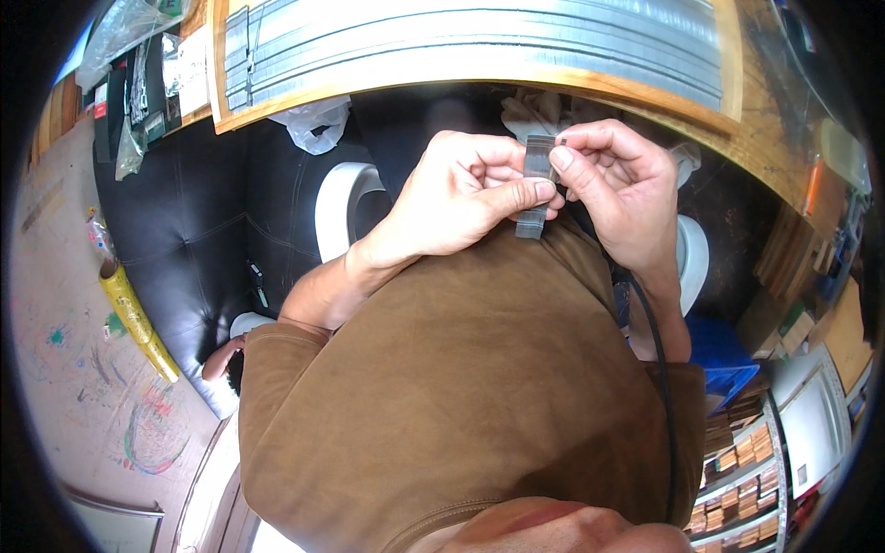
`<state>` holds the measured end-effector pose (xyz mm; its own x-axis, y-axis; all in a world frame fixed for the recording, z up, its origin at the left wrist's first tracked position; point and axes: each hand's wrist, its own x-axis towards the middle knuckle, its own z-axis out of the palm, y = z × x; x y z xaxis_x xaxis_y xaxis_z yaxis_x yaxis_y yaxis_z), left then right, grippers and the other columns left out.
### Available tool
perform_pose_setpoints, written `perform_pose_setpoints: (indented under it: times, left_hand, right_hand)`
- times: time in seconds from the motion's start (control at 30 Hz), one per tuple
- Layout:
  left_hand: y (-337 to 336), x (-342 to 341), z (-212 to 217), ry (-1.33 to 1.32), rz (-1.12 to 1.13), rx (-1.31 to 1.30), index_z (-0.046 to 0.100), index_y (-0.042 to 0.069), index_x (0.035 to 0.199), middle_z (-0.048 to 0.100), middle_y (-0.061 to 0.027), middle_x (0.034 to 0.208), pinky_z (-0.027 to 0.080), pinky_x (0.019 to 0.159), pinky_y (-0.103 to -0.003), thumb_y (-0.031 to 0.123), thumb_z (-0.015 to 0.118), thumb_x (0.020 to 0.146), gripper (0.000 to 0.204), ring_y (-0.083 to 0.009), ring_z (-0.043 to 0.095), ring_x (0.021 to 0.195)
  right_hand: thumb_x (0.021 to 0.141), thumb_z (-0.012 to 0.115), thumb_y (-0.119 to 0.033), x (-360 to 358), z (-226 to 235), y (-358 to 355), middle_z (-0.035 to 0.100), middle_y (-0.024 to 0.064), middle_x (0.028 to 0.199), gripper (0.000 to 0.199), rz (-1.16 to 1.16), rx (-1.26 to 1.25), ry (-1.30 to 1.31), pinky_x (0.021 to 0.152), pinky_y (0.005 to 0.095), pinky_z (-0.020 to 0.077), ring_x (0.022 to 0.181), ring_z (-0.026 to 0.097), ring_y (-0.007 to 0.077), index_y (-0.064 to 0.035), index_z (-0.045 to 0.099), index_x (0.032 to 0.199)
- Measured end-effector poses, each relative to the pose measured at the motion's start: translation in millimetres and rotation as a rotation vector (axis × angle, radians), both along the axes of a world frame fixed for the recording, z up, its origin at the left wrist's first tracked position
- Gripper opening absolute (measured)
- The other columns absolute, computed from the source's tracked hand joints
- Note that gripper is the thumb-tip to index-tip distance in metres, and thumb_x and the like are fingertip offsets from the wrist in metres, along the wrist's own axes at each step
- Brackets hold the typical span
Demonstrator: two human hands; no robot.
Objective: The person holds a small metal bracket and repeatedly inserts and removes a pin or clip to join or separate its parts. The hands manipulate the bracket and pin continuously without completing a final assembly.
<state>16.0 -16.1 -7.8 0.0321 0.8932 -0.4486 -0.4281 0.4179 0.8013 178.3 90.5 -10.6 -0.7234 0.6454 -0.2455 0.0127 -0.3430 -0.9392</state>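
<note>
Both hands are raised in front of my chest, pinching one small grey metal strip point(536, 189) that looks like a block of staples. My left hand point(461, 195) grips its lower half between thumb and fingers. My right hand point(619, 181) pinches its upper end with thumb and forefinger. The strip stands roughly upright between the two hands, just below the edge of a wooden tray point(461, 88).
The wooden tray holds long rows of grey metal strips point(479, 37). A black padded seat point(212, 221) lies left, with a white plastic bag point(318, 124) and a yellow roll point(138, 323) near it. Shelves of small wooden pieces point(737, 461) stand at the lower right.
</note>
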Motion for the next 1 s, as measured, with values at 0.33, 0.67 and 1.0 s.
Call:
perform_pose_setpoints:
  times: [0.33, 0.67, 1.0]
  left_hand:
    - [2.0, 3.8, -1.9, -0.060, 0.022, -0.081, 0.070, -0.004, 0.099, 0.074, -0.0130, 0.090, 0.056, 0.072, -0.024, 0.005, 0.069, 0.092, 0.012, -0.0147, 0.071, 0.084]
    - [4.9, -1.5, 3.3, -0.044, 0.019, -0.111, 0.068, -0.005, 0.101, 0.074, -0.0170, 0.090, 0.059, 0.076, -0.028, 0.002, 0.068, 0.092, 0.012, -0.0195, 0.073, 0.085]
    - [0.3, 3.8, -2.4, -0.067, 0.063, -0.099, 0.070, -0.003, 0.100, 0.074, -0.0080, 0.087, 0.052, 0.066, -0.019, 0.007, 0.068, 0.093, 0.013, -0.0097, 0.070, 0.080]
  right_hand:
    - [0.093, 0.063, 0.002, 2.5, -3.0, -2.0, 0.067, 0.0056, 0.080, 0.005, -0.065, -0.060, -0.023, 0.057, 0.0174, 0.0505, 0.065, 0.062, 0.0054, 0.0046, 0.065, 0.097]
    - [0.095, 0.060, -0.010, 127.3, 43.0, 133.3, 0.065, 0.0078, 0.094, 0.020, -0.636, 0.240, -0.005, 0.066, 0.0240, 0.0454, 0.075, 0.056, 0.0098, 0.0044, 0.065, 0.108]
    - [0.091, 0.067, -0.004, 25.7, 27.8, 17.8, 0.068, 0.0065, 0.088, 0.012, -0.083, 0.138, -0.224, 0.063, 0.0205, 0.0509, 0.071, 0.063, 0.0087, 0.0036, 0.067, 0.100]
